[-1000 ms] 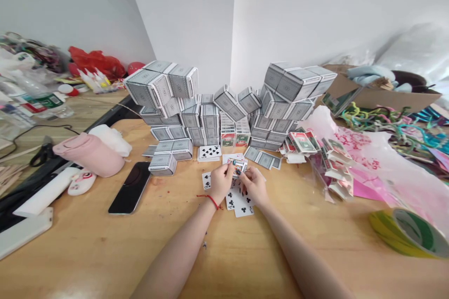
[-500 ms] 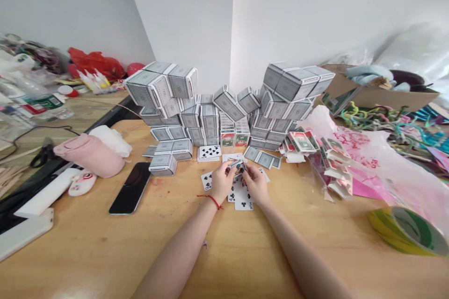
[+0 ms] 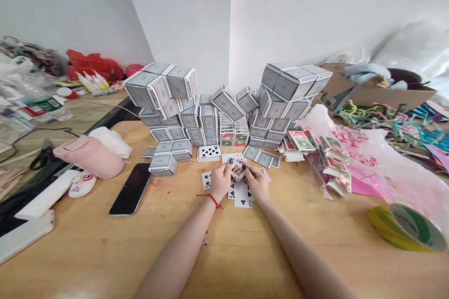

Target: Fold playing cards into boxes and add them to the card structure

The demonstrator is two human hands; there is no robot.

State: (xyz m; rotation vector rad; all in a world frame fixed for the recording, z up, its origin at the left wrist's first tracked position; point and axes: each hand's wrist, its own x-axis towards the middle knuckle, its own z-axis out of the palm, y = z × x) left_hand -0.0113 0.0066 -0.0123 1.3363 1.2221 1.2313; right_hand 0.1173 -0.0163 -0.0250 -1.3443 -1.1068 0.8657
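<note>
Between my two hands, at the middle of the table, a playing card (image 3: 238,170) with a picture face shows towards me. My left hand (image 3: 220,180), with a red string on the wrist, pinches its left side, thumb on top. On the right side, my right hand (image 3: 257,183) grips it with closed fingers. Whether more than one card is held cannot be made out. Loose face-up cards (image 3: 242,202) lie under and around the hands, partly covered by them. Just beyond rests a stack of cards (image 3: 209,153), face up, and several face-down cards (image 3: 261,156).
Box-like blocks of folded cards (image 3: 140,88) are piled at the left back, with another pile (image 3: 293,81) at the right. Card packs (image 3: 227,138) stand between them. A phone (image 3: 130,189) and a pink bottle (image 3: 91,155) lie left; tape (image 3: 407,228) and opened cartons (image 3: 335,166) lie right.
The picture card between my hands was mostly hidden by my fingers and now shows its face. My fingers have moved to its two sides. The piles have not changed.
</note>
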